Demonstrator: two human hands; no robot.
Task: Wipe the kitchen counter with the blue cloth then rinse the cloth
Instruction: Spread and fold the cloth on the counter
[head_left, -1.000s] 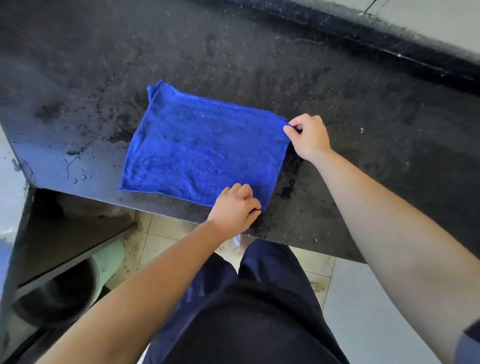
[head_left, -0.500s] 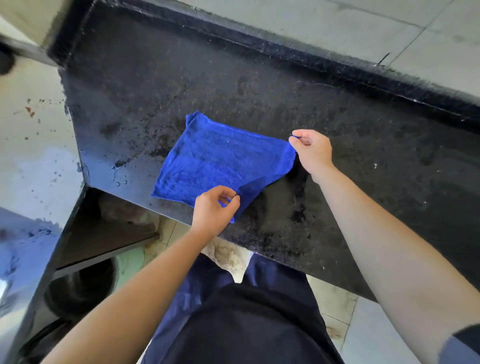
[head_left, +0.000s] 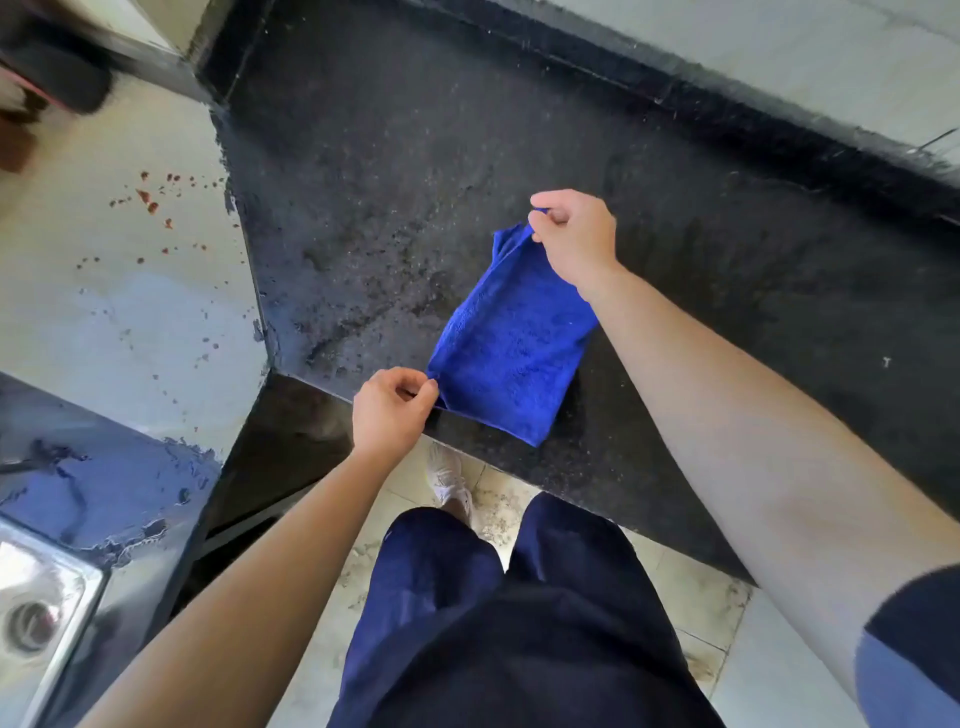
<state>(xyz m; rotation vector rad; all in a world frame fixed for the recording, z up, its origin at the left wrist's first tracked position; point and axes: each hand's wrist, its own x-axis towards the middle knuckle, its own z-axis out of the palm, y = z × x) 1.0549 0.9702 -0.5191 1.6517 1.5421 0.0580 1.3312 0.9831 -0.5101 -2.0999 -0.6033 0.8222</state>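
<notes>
Standing at a speckled black counter, steel sink off beyond the left hand. Folded blue cloth sits between it and the right hand, each pinching a corner.

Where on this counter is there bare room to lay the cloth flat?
Bare black counter lies left of the blue cloth, and right of the right hand. It is crowded at the front edge, by the left hand.

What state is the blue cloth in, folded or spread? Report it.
Folded, it seems: the blue cloth lies as a narrow doubled strip on the counter, left hand and right hand each pinching a corner.
</notes>
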